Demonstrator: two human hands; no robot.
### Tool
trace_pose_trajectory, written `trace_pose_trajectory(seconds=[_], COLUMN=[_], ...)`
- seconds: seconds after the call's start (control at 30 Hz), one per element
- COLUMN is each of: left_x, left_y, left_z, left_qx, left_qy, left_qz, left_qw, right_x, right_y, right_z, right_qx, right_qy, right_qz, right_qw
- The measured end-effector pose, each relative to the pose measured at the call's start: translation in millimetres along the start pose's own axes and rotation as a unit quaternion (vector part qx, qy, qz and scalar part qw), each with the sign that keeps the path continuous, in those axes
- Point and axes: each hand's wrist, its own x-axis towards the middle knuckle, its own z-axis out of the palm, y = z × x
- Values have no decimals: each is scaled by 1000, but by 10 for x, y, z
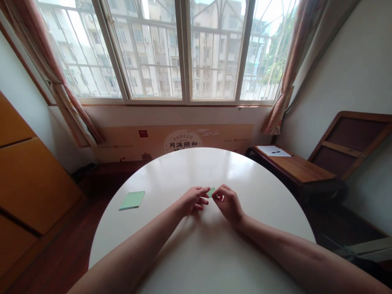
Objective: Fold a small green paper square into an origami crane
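Green paper scrap [211, 191] pinched between left hand [193, 200], right hand [227, 201].

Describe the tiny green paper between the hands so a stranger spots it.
On the round white table below the window, the left hand and right hand meet near the middle. Pinched between their fingertips is the green paper scrap, far smaller than the flat green pad near the table's left edge.
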Motion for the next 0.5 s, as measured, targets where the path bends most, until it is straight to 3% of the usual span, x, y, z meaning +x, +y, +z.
trace_pose_trajectory(seconds=[0.27, 0.5], left_x=[-52, -102], left_y=[-9, -11], left_z=[-76, -107], left_qx=[-40, -44], left_qy=[4, 41], left_qz=[18, 10], left_qw=[999, 998], right_x=[76, 105], right_y=[-19, -9], right_z=[92, 31], right_qx=[9, 78], right_qy=[-36, -61], right_qz=[-28, 12], right_qw=[999, 995])
